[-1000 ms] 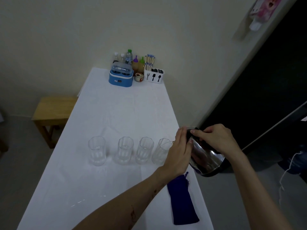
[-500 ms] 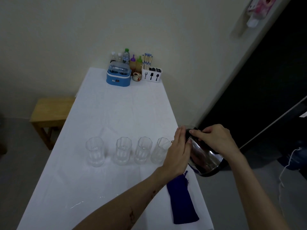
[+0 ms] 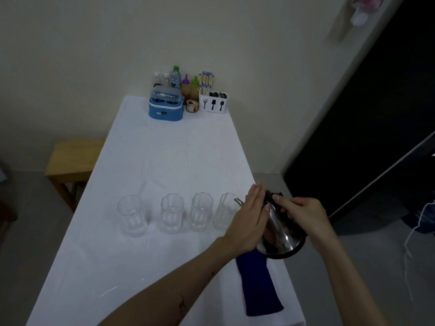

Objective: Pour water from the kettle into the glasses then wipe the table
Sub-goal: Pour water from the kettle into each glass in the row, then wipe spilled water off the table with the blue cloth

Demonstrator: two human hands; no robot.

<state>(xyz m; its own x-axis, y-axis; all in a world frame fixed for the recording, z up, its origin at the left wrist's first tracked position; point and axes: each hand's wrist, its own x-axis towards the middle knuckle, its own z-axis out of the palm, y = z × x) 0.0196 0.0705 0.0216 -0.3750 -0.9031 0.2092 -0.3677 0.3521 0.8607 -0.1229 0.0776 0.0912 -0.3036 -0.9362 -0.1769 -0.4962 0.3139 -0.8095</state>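
The right hand (image 3: 303, 215) is curled round the black handle of the steel kettle (image 3: 280, 234), which is tilted at the right edge of the surface (image 3: 164, 161), its spout over the rim of the rightmost glass (image 3: 224, 211). The left hand (image 3: 249, 220) lies flat against the kettle's side, fingers straight and together. Four clear glasses stand in a row across the white cloth; the other three (image 3: 202, 211), (image 3: 171, 212), (image 3: 131, 215) sit further left. A dark blue cloth (image 3: 259, 285) lies near the right edge, just below the kettle. A blue appliance (image 3: 166, 107) and a white cutlery holder (image 3: 213, 103) stand at the far end.
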